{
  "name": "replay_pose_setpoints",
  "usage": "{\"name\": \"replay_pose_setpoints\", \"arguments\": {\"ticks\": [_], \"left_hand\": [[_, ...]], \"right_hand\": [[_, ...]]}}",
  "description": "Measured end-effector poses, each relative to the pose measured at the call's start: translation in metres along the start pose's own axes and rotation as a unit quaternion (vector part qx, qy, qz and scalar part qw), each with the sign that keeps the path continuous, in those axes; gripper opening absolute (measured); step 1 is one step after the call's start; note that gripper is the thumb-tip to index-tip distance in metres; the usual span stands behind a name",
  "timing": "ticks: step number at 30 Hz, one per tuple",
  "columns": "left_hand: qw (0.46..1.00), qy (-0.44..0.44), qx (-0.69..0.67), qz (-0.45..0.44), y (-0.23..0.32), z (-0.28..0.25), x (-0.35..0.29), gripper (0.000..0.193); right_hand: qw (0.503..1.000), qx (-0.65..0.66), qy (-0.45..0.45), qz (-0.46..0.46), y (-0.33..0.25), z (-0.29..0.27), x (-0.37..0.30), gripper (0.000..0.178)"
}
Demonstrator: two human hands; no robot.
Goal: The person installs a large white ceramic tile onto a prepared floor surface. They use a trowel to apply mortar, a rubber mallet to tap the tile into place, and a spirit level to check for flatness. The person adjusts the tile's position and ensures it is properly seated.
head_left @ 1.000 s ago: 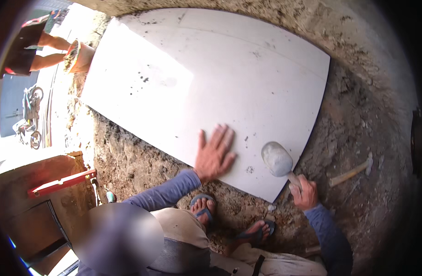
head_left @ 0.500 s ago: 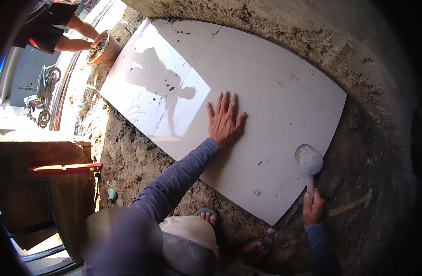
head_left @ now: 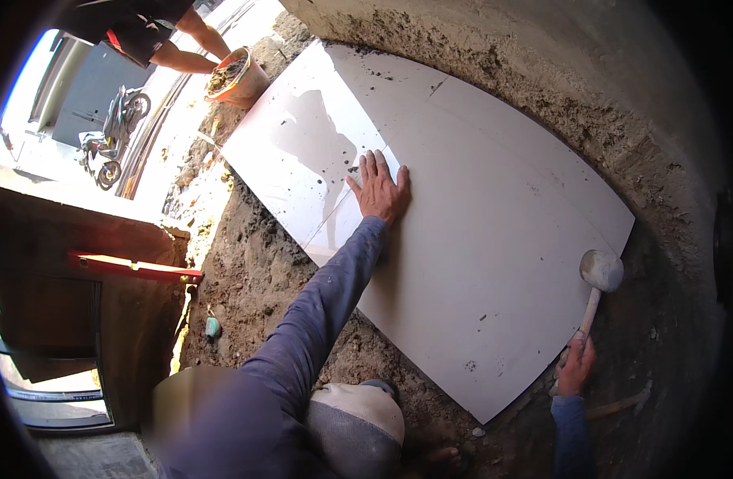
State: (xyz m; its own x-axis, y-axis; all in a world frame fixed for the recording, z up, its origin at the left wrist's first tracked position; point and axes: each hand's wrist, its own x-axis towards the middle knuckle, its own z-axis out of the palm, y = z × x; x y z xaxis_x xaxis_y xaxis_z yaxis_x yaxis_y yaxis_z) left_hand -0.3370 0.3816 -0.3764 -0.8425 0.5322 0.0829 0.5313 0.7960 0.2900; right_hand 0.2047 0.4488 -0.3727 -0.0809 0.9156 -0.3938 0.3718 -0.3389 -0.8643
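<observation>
Large pale floor tiles [head_left: 478, 247] lie before me, with thin joint lines and dark crumbs on them. My left hand [head_left: 380, 193] rests flat on this surface, fingers stretched, at the edge of a sunlit patch. At the right, my right hand [head_left: 576, 366] is closed around the handle of a mallet [head_left: 602, 271] with a round whitish head. That head is over the tile's right edge; whether it touches cannot be made out. Beside my right forearm, a wooden-handled tool [head_left: 618, 405] lies on the soil, partly hidden.
A rough wall [head_left: 558, 88] borders the tiles' far side. At the far left, another person's hands are at a bucket [head_left: 243, 84] of dark mix. A red spirit level [head_left: 135, 267] and a green object [head_left: 212, 327] are at the left. Motorcycles [head_left: 119, 136] stand beyond.
The view has turned, shifting the scene rightward. My left hand has slid left across the tile to the sunlit patch. The mallet has moved along the right edge toward the far right corner.
</observation>
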Motion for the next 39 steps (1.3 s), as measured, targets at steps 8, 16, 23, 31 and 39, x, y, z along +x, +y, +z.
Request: {"name": "replay_pose_setpoints", "arguments": {"ticks": [8,16,23,31,39], "left_hand": [[0.968,0.079,-0.029,0.235,0.038,0.022,0.072,0.061],[0.959,0.074,-0.034,0.271,0.068,0.02,0.03,0.027],[0.889,0.282,-0.038,0.358,0.07,0.034,0.094,0.034],[0.969,0.133,-0.046,0.203,0.045,0.012,0.054,0.03],[0.929,0.214,-0.075,0.293,0.027,0.027,0.07,0.032]], "right_hand": [[0.999,-0.019,0.002,-0.025,0.026,-0.022,-0.027,0.033],[0.998,0.012,0.039,0.05,0.05,-0.08,-0.061,0.045],[0.993,-0.054,-0.1,0.024,0.025,-0.068,-0.062,0.03],[0.998,-0.005,-0.068,0.01,0.035,-0.061,-0.074,0.019],[0.963,-0.233,-0.108,-0.086,-0.03,-0.021,-0.066,0.036]]}}
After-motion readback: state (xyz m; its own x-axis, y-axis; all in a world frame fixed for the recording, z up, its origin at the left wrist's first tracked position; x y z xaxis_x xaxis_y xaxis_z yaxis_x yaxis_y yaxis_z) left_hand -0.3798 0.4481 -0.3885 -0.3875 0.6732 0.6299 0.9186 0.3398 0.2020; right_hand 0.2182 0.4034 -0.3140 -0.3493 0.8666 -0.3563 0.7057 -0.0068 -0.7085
